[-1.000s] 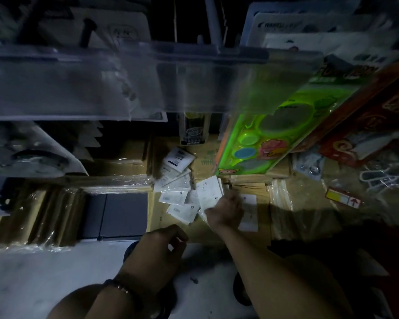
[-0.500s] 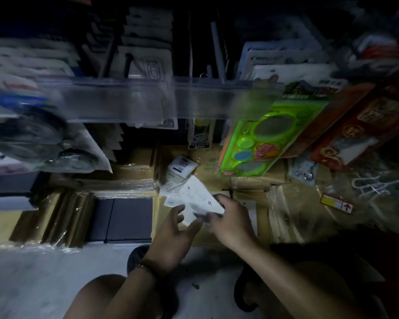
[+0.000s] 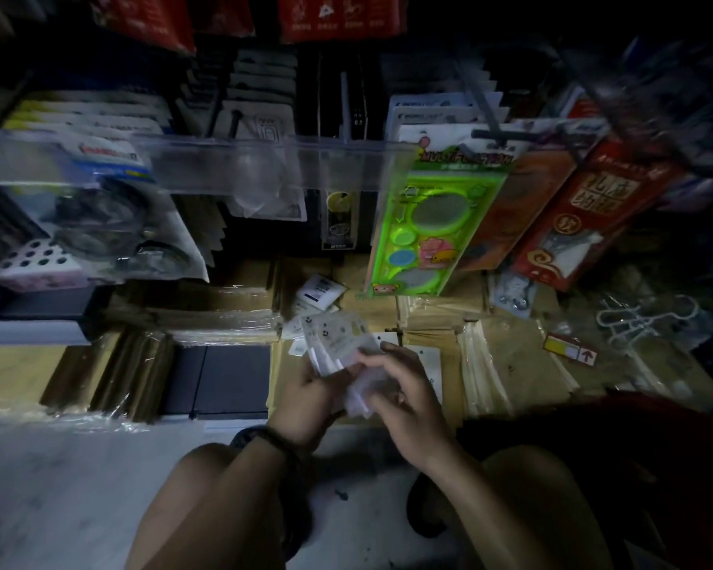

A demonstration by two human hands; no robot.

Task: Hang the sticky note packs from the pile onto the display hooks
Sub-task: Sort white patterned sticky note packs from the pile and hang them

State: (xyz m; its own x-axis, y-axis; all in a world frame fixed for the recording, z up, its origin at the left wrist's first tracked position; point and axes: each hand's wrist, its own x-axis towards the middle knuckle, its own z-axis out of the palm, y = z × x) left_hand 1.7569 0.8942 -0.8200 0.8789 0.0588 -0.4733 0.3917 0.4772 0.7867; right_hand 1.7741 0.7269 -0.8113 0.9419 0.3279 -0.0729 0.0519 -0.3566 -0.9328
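Left hand (image 3: 305, 401) curls under a fanned bunch of sticky note packs (image 3: 338, 337), right hand (image 3: 404, 388) pinches its near edge, fingers bent. Bunch held low over the boxes, just in front of the leftover pile (image 3: 320, 290), well below the hooks (image 3: 484, 117). Risks: glossy sleeves likely slide apart and drop if the fan loosens on the lift; dim light makes the hang holes hard to find; hooks beside the green stencil pack (image 3: 425, 224) look crowded, a snag seems possible
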